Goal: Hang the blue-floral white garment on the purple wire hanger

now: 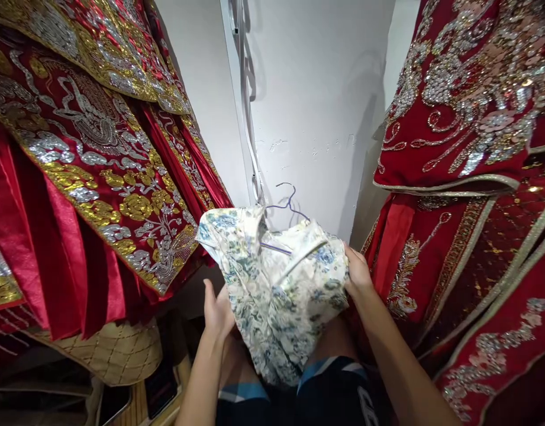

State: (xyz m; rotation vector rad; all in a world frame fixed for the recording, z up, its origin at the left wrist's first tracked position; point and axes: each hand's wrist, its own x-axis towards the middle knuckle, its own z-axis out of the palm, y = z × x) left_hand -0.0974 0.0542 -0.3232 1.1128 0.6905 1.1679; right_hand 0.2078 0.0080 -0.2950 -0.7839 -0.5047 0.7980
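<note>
A white floral garment with blue and green flowers and a V-shaped neckline hangs in front of me on a thin purple hanger. The hanger's bar shows through the neck opening. At the garment's right edge my right hand is closed on the fabric near the shoulder. My left hand rests against the garment's left side, its thumb stretched up and away from the cloth. The other left fingers go behind the fabric and are hidden. Below, the hem bunches over my lap.
Red gowns with gold and silver embroidery hang at the left, and a beaded red gown at the right. A white wall with a metal rail stands ahead. Two phones lie at lower left, beside a gold quilted cloth.
</note>
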